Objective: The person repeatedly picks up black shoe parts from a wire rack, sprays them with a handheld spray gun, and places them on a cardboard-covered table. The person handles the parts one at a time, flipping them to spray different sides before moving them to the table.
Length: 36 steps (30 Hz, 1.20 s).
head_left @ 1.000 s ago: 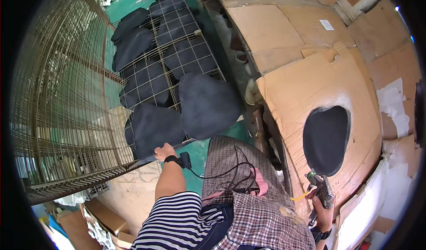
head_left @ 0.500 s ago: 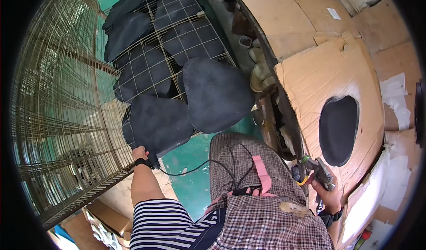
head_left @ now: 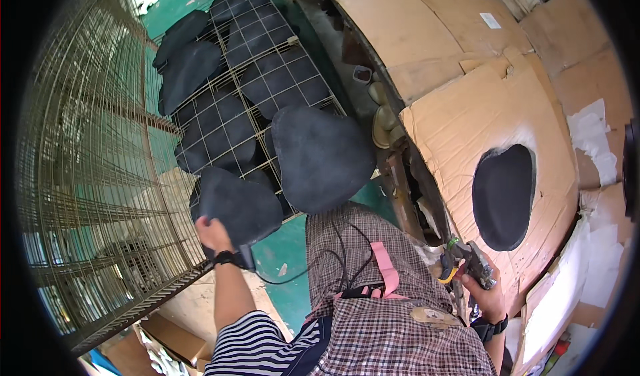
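The left hand (head_left: 212, 234), left of centre in the lower half of the frame, appeared narrowed in a pinch on the lower left edge of a dark pad (head_left: 241, 204), which lay over the near end of a flat wire grid (head_left: 251, 114); the fingers under the rim were hidden, and whether the pad rested fully on the wires could not be told. Handling it well called, in my judgement, for a light hold at the rim, so that its broad upper face went unmarked and the sheet did not fold. A larger pad (head_left: 323, 159) lay just to its right near the middle of the frame, so the right edge needed watching lest one ride over the other. The stacked racks (head_left: 100, 143) filled the left of the frame, close by the left hand, and their wire ends could have snagged a sleeve or the pad. A black cable (head_left: 275, 283) hung from the left wrist toward the apron (head_left: 400, 336) and was best kept off the pad. At lower right, the right hand (head_left: 490, 296) was wrapped around what looked like a spray gun (head_left: 479, 266); it was wise to keep the trigger untouched and the tool clear of the dark oval piece (head_left: 505, 197) on the cardboard (head_left: 460, 136).
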Available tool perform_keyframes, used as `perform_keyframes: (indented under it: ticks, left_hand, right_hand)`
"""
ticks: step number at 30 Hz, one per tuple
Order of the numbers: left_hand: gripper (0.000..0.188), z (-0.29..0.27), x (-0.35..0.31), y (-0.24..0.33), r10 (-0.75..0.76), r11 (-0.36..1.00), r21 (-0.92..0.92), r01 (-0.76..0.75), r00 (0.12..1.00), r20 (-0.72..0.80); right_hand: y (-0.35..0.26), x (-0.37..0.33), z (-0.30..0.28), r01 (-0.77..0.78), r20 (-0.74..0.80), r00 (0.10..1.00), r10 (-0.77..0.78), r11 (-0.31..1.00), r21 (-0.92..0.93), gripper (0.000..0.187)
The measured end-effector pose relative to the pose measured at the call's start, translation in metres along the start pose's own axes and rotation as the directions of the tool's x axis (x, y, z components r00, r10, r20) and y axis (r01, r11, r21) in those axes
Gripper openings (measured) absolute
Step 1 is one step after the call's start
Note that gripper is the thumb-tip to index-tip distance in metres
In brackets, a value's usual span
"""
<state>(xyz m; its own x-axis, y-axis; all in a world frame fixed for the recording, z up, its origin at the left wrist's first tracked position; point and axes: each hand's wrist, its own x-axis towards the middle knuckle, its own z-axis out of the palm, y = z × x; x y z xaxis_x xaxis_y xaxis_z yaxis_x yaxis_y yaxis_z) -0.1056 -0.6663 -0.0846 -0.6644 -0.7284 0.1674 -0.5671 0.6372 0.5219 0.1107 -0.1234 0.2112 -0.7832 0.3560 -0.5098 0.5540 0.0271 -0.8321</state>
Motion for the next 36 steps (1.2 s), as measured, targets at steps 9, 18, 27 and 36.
perform_keyframes:
  ticks: [9,18,27,36]
  left_hand:
    - [0.028,0.163,-0.108,0.092,0.068,0.995,-0.099,-0.015,0.825,0.561]
    - [0.019,0.123,-0.097,0.144,-0.349,0.935,0.141,0.327,0.768,0.537]
    - [0.053,0.102,-0.094,0.176,-0.401,0.882,-0.027,0.470,0.779,0.482]
    - [0.059,0.076,-0.160,0.284,-0.009,0.890,-0.375,0.260,0.832,0.555]
  right_hand:
    - [0.019,-0.026,-0.031,-0.004,-0.124,0.992,0.005,1.000,0.010,0.058]
    - [0.057,-0.072,-0.056,-0.003,-0.329,0.943,0.044,0.992,0.124,0.057]
    - [0.058,-0.130,-0.083,0.139,-0.573,0.819,0.023,0.961,0.238,0.052]
    - [0.047,-0.216,-0.110,0.214,-0.783,0.619,0.060,0.947,0.241,0.057]
